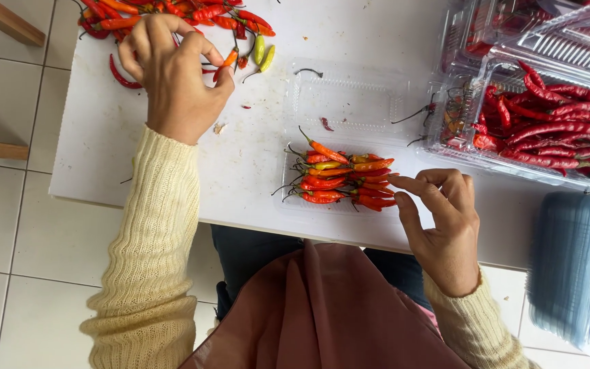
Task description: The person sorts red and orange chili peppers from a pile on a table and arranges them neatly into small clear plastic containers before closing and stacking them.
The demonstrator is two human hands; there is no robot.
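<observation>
Red and orange small chillies lie packed side by side in an open clear tray at the table's near edge, likely so the lid can shut flat. The right hand hovers beside them, fingers loosely spread, holding nothing. The left hand pinches an orange chilli at the loose heap; trays of long red chillies stand to the right.
</observation>
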